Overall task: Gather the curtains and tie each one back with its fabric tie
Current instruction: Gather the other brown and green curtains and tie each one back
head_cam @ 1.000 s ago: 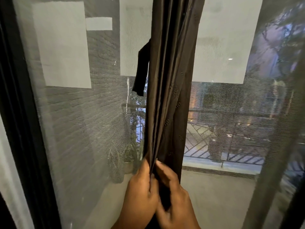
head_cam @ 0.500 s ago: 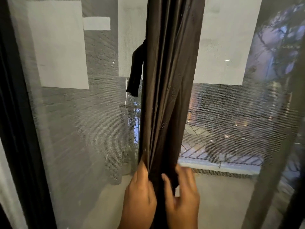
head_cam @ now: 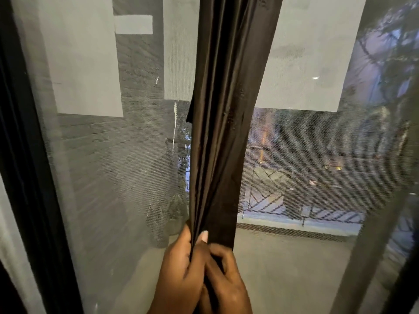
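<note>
A dark brown curtain hangs gathered into vertical pleats down the middle of the head view. Its fabric tie is mostly hidden behind the curtain's left edge, with only a small dark end showing. My left hand pinches the pleats from the left, thumb against the folds. Pressed against it from the right, my right hand grips the same bunch of fabric, fingers curled. Both hands hold the curtain low in the frame.
A mesh screen covers the window behind the curtain. A dark window frame runs down the left side, and another dark upright leans at the right. Beyond the screen are a balcony railing and potted plants.
My right hand has closed back onto the pleats beside the left hand. The fabric tie, earlier hanging out to the left, is now almost hidden behind the curtain edge.
</note>
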